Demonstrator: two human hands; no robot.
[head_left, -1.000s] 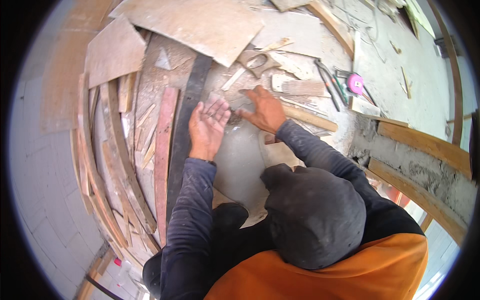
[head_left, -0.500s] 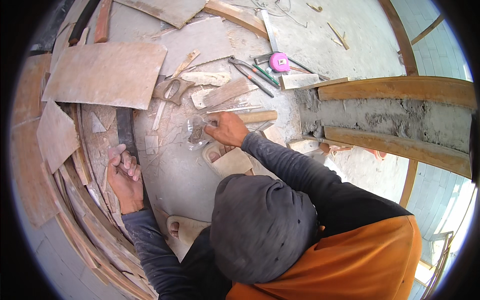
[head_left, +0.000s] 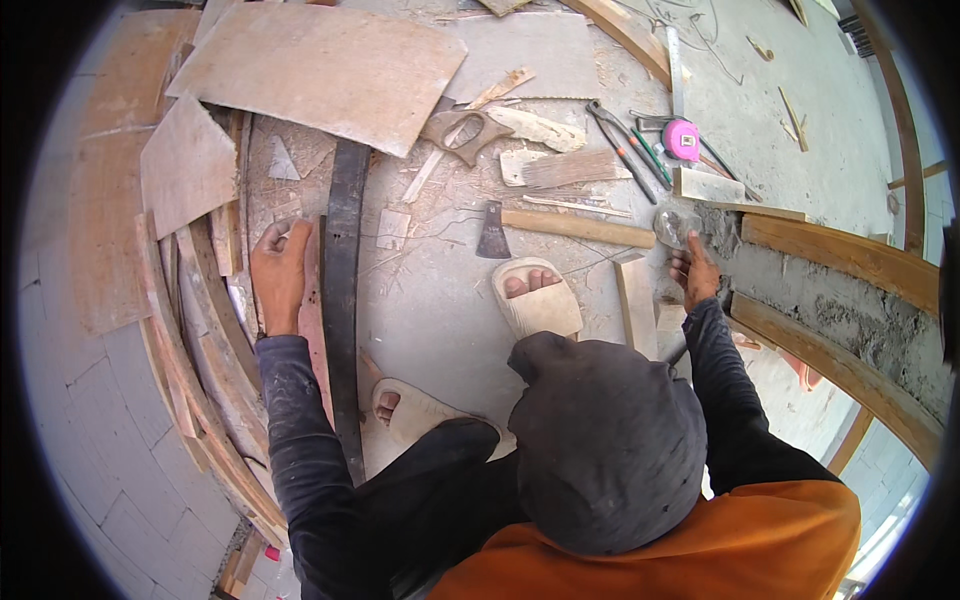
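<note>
My right hand [head_left: 698,272] is at the right, with thumb and fingers at the edge of a small clear plastic bag [head_left: 676,226]. The bag's contents are too unclear to name. Just left of it, a hatchet [head_left: 580,227] lies on the floor, its wooden handle end close to the bag. At the left, my left hand [head_left: 279,280] is closed, thumb and fingertips drawn together over the timber. Whatever is in its fingers is hidden. A reddish wooden strip [head_left: 314,320] runs right beside that hand, along a long black bar [head_left: 346,260].
A handsaw [head_left: 465,135], pincers [head_left: 612,135] and a pink tape measure [head_left: 682,139] lie farther off among wood scraps. A plywood sheet [head_left: 320,65] covers the far left. Stacked planks [head_left: 215,345] line the left side. A board-edged concrete beam [head_left: 835,285] stands at the right.
My right hand has moved right with the plastic bag, uncovering the hatchet. My left hand has turned over, its back now showing, and its fingers have drawn together. The view has shifted left.
</note>
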